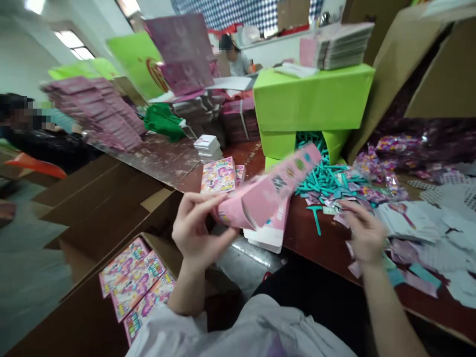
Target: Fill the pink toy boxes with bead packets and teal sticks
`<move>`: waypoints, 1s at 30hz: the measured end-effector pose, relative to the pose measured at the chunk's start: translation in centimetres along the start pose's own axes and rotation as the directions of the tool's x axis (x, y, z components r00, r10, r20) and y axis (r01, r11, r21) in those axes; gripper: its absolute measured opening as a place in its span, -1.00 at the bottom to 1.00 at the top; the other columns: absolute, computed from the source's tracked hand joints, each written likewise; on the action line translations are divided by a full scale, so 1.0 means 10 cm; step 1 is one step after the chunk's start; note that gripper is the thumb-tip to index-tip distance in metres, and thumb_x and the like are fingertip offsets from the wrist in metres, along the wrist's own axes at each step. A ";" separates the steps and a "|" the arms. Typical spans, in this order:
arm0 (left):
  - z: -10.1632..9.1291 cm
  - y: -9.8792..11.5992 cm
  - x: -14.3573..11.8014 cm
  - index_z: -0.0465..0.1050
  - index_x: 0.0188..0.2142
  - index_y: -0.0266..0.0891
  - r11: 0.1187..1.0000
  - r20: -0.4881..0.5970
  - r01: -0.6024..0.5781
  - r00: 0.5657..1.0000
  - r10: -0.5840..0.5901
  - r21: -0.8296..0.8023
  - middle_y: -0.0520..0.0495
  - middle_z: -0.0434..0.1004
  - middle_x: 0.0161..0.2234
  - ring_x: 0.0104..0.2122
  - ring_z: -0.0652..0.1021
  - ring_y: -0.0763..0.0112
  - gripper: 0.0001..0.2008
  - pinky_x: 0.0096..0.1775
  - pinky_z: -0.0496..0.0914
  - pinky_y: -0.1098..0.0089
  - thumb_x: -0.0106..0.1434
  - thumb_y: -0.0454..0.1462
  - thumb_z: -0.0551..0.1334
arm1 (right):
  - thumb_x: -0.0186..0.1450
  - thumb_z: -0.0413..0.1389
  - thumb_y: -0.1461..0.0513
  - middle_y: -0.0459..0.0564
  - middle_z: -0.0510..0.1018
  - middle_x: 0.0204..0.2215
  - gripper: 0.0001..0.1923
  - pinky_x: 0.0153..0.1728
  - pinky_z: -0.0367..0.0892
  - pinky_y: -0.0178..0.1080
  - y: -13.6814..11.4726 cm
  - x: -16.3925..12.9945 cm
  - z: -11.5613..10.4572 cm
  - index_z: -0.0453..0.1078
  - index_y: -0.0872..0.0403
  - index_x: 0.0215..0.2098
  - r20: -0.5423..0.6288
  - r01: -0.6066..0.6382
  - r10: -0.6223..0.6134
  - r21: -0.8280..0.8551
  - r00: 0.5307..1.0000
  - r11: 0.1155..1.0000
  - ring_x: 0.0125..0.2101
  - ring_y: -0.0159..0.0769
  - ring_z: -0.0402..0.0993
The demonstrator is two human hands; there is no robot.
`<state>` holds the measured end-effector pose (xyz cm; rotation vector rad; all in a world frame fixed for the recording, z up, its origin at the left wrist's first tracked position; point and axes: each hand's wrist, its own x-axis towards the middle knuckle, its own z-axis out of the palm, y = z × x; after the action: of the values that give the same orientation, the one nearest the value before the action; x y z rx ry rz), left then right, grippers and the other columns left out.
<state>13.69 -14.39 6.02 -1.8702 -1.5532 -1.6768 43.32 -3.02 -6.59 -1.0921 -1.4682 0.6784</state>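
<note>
Fingers of the left hand (195, 233) pinch the near end of a pink cardboard box (266, 193), a long flat carton held tilted above the surface (320, 248), its far end pointing up and to the right. That grip is closed on the box. It looks light and thin-walled, stiff along its folds but easy to crush, so holding it by the edges near the open end seems safest. Right hand (366, 230) rests apart from the box, over loose small packets (375, 191) at the surface's edge; motion blur hides whether its fingers are closed on anything. Just beyond lies a pile of teal plastic sticks (327, 181), spilling out from under a bright green box (314, 99). Flat white cards (405, 220) lie to the right. Below the left hand, a brown carton (85, 317) holds finished pink boxes (136, 282) packed in a row. Further back, stacks of pink flat cartons (100, 111) rise, and other people sit at work.
</note>
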 end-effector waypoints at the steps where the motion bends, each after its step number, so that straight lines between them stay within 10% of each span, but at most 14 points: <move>1: -0.07 -0.18 0.08 0.47 -0.15 -0.16 0.995 -0.085 -0.064 0.994 0.070 0.079 -0.04 0.43 -0.19 -0.15 0.54 0.26 -0.53 -0.10 0.46 0.22 -0.12 -0.40 0.42 | 0.24 0.09 0.11 0.09 0.57 -0.24 -0.73 -0.15 0.42 -0.13 -0.05 0.07 0.31 0.49 0.12 -0.24 0.027 -0.011 0.010 0.019 1.000 1.000 -0.18 -0.17 0.50; 4: -0.27 -0.83 0.16 0.45 -0.27 -0.20 0.947 -0.161 -0.141 0.968 0.193 0.290 -0.11 0.47 -0.10 -0.06 0.52 0.22 -0.71 -0.04 0.42 0.17 -0.04 -0.37 0.38 | 0.23 0.11 0.16 0.10 0.54 -0.28 -0.76 -0.26 0.42 -0.18 -0.20 0.06 1.07 0.43 0.15 -0.20 0.035 -0.019 0.015 0.121 0.999 0.992 -0.29 -0.23 0.48; 9: -0.59 -1.60 -0.04 0.42 -0.29 -0.24 0.906 0.131 0.061 0.983 -0.127 0.419 -0.21 0.49 -0.02 0.03 0.47 0.17 -0.86 0.11 0.27 0.03 0.11 -0.29 0.28 | 0.21 0.11 0.23 0.15 0.44 -0.13 -0.75 -0.01 0.27 0.03 -0.22 -0.11 1.53 0.43 0.13 -0.15 0.158 0.282 -0.262 -0.122 0.952 0.952 -0.07 -0.08 0.31; 15: -0.53 -1.60 -0.01 0.33 0.09 -0.20 0.817 0.437 -0.063 0.867 -0.239 0.573 -0.27 0.36 0.08 0.12 0.35 0.01 -0.33 0.19 -0.15 -0.26 -0.02 -0.12 0.40 | 0.22 0.05 0.30 0.16 0.45 -0.10 -0.70 0.03 0.25 0.02 -0.29 -0.09 1.87 0.42 0.16 -0.09 0.306 0.363 -0.300 -0.172 0.903 0.916 -0.04 -0.08 0.28; 20: -0.28 -1.67 0.07 0.28 0.17 -0.22 0.842 0.623 -0.267 0.776 -0.101 0.469 -0.23 0.27 0.20 0.22 0.26 0.07 -0.40 0.20 0.19 0.07 0.11 -0.30 0.26 | 0.23 0.04 0.32 0.13 0.27 0.19 -0.46 0.22 0.07 0.02 -0.63 -0.04 2.28 0.22 0.17 0.19 0.482 0.498 -0.429 -0.017 0.764 0.867 0.20 -0.10 0.13; 30: -0.18 -1.78 0.03 0.30 0.16 -0.22 0.809 0.624 -0.296 0.774 -0.109 0.508 -0.17 0.31 0.18 0.19 0.31 0.13 -0.42 0.18 0.25 0.13 0.10 -0.36 0.20 | 0.18 -0.06 0.44 0.04 0.23 0.23 -0.34 0.31 -0.27 0.06 -0.55 0.16 2.74 0.13 0.15 0.27 0.582 0.564 -0.479 0.043 0.657 0.825 0.26 -0.18 0.07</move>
<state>-1.14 -7.79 -1.49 -2.1721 -1.8484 -0.3768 15.50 0.59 -6.68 -0.5005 -2.2705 0.4981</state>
